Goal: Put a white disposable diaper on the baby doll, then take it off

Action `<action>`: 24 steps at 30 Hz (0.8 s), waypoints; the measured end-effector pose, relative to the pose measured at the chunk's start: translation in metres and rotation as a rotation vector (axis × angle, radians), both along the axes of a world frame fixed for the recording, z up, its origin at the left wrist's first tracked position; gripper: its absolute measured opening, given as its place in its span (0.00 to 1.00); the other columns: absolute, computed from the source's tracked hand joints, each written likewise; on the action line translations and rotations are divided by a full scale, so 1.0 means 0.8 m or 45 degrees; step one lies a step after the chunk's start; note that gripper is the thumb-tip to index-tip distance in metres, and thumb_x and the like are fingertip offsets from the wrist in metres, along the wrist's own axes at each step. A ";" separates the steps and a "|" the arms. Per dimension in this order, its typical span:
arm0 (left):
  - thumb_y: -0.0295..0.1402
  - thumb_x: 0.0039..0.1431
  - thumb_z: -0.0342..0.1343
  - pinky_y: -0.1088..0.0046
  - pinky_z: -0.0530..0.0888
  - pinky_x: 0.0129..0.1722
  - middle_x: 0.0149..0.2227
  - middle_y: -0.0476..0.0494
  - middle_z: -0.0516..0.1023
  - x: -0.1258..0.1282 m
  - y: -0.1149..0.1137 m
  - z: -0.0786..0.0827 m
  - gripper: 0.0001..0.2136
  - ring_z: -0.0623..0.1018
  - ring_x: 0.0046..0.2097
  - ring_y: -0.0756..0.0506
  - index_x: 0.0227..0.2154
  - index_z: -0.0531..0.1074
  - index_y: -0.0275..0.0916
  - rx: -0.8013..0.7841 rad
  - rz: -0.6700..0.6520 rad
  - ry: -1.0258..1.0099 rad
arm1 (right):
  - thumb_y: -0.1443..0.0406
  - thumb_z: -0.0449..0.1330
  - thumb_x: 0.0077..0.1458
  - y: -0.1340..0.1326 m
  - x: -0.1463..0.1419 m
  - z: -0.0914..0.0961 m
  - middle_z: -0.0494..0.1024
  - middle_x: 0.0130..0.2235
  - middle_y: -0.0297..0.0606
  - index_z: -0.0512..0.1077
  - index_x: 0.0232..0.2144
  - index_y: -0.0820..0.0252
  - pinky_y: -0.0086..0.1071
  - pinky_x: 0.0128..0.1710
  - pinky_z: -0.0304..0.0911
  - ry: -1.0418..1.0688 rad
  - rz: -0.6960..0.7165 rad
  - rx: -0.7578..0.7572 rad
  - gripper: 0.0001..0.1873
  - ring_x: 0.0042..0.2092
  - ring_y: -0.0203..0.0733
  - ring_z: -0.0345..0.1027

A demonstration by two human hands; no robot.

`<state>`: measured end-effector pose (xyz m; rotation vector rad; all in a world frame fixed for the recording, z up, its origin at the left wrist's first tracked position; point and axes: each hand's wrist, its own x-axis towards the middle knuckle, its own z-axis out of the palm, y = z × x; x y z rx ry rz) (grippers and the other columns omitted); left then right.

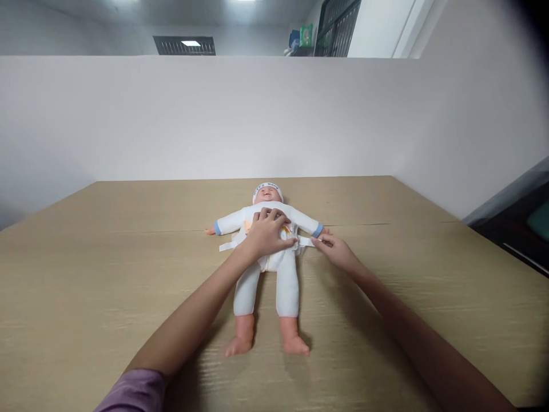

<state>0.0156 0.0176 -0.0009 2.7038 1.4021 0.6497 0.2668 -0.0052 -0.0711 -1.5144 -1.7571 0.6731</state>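
Note:
A baby doll [287, 286] in a white suit with blue cuffs lies on its back, head away from me and feet toward me. Around its hips is a white diaper [269, 263], with one tab [227, 246] stretched out on the left and another tab [305, 242] on the right. My left hand [268, 232] lies over the doll's belly, fingers spread, pressing the diaper's front. Between thumb and fingers, my right hand [332, 247] pinches the end of the right tab, close to the doll's hand. Part of the diaper's front is hidden under my left hand.
The doll rests on a wide wooden table [107, 274]. A white partition [240, 120] rises behind the far edge and continues along the right. A dark screen-like object [514, 217] stands at the right edge. Beyond the partition are a green package [306, 35] and a barred window [338, 26].

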 end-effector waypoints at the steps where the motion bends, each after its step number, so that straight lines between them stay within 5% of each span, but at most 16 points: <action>1: 0.51 0.57 0.64 0.48 0.65 0.56 0.57 0.38 0.74 0.000 0.000 0.000 0.22 0.67 0.58 0.29 0.50 0.76 0.44 -0.004 0.003 0.004 | 0.38 0.53 0.58 0.004 -0.001 0.010 0.69 0.26 0.32 0.67 0.24 0.56 0.33 0.31 0.58 0.041 0.036 0.005 0.29 0.30 0.41 0.63; 6: 0.51 0.57 0.63 0.47 0.65 0.56 0.58 0.38 0.74 0.001 0.000 -0.001 0.23 0.66 0.58 0.28 0.50 0.75 0.44 -0.032 -0.005 -0.030 | 0.41 0.54 0.61 0.039 -0.044 0.050 0.72 0.28 0.32 0.69 0.27 0.56 0.32 0.33 0.59 0.128 0.199 0.066 0.27 0.32 0.40 0.64; 11: 0.43 0.52 0.67 0.46 0.66 0.57 0.58 0.39 0.74 -0.008 0.004 0.002 0.25 0.67 0.59 0.28 0.52 0.72 0.44 -0.175 -0.007 -0.148 | 0.49 0.59 0.61 0.053 -0.106 0.052 0.72 0.27 0.31 0.69 0.28 0.56 0.33 0.33 0.61 0.096 0.246 0.158 0.19 0.31 0.40 0.64; 16: 0.41 0.55 0.67 0.56 0.68 0.63 0.65 0.37 0.69 -0.047 0.002 0.008 0.35 0.68 0.65 0.35 0.64 0.62 0.43 -0.384 -0.310 -0.533 | 0.54 0.57 0.66 -0.001 -0.116 0.043 0.77 0.52 0.44 0.73 0.49 0.57 0.45 0.59 0.63 0.019 0.205 0.574 0.16 0.55 0.49 0.69; 20: 0.41 0.73 0.48 0.60 0.67 0.64 0.63 0.38 0.71 -0.094 -0.009 -0.017 0.19 0.70 0.64 0.41 0.62 0.65 0.43 -0.252 -0.243 -0.693 | 0.57 0.50 0.71 -0.034 -0.105 0.031 0.64 0.70 0.43 0.59 0.70 0.51 0.51 0.71 0.51 -0.134 0.417 0.635 0.27 0.71 0.49 0.55; 24: 0.39 0.74 0.45 0.54 0.63 0.65 0.60 0.37 0.73 -0.145 -0.021 -0.058 0.16 0.69 0.63 0.38 0.59 0.68 0.42 0.002 0.011 -0.486 | 0.58 0.47 0.73 -0.035 -0.098 0.022 0.62 0.71 0.40 0.56 0.71 0.50 0.53 0.71 0.51 -0.175 0.433 0.622 0.28 0.72 0.49 0.53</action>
